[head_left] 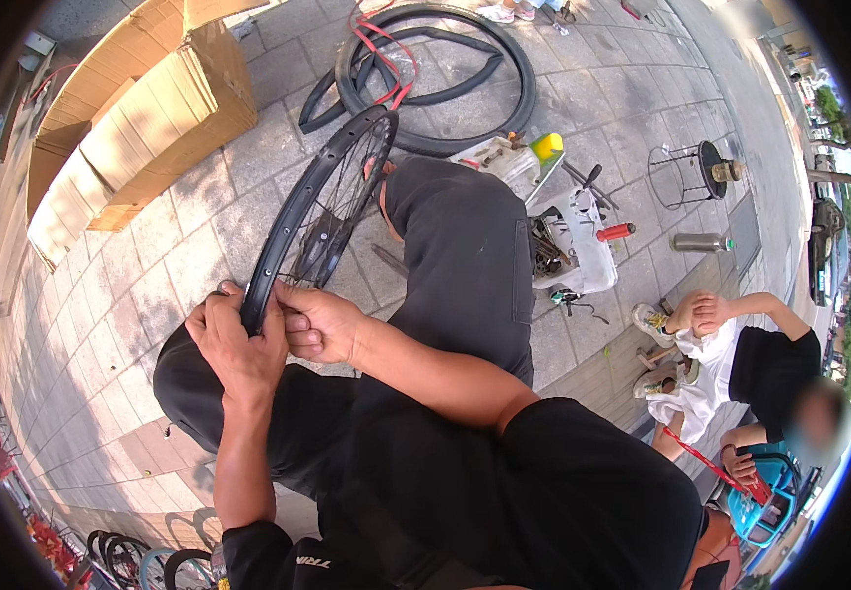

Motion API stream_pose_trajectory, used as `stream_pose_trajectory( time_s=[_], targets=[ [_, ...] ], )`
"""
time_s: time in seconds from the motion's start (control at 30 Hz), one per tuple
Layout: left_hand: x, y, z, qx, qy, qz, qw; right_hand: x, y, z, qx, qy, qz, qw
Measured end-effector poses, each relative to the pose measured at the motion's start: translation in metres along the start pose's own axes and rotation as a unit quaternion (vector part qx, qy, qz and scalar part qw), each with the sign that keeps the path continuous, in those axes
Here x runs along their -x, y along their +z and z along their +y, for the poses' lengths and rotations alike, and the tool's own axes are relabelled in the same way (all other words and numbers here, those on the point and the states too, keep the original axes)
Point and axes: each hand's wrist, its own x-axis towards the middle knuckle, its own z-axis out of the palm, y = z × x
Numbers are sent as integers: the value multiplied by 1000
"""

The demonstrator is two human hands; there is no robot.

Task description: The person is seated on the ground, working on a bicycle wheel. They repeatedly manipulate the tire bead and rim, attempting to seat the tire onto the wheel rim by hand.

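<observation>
1. A row of flattened cardboard boxes [140, 118] lies on the paved floor [101, 324] toward its far left edge.
2. The left hand [234, 339] is closed around the near end of a black bicycle wheel rim [302, 211], fingers wrapped over its outer edge, the knuckles facing up.
3. The rim stands on edge, tilted, running from the two hands up and away to the right; its thin spokes [332, 211] show inside the hoop. Its near end rests at the person's knee, which is covered by dark trousers [465, 265].
4. The right hand [319, 323] is closed on the same near end of the rim from the other side, thumb and fingertips pinching at the edge, touching the left hand.
5. Beyond the far end of the rim a black tyre [445, 108] lies flat on the floor, with a limp black inner tube [347, 88] and a red cord [381, 54] draped across its left part.
6. Right of the knee stands a white box of tools [578, 241], with a red-handled tool [615, 232] at its right side and a yellow and green object [546, 147] just behind it.
7. Further right on the floor are a small wire stool [686, 172] and a metal flask [699, 242] lying on its side.
8. At the right edge another person in a black top [774, 369] sits on the floor, arms folded over raised knees.
</observation>
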Motion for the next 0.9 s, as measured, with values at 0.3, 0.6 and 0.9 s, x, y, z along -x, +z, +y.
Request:
stream_pose_trajectory(
  time_s=[0.3, 0.6, 0.9],
  targets=[
    [13, 0, -2, 45, 12, -48, 998, -1, 11, -3, 92, -7, 123, 988],
    [9, -12, -9, 126, 53, -51, 989, -3, 28, -20, 238, 65, 216, 945],
    [13, -13, -9, 25, 25, -71, 997, 13, 24, -22, 141, 8, 107, 984]
  ],
)
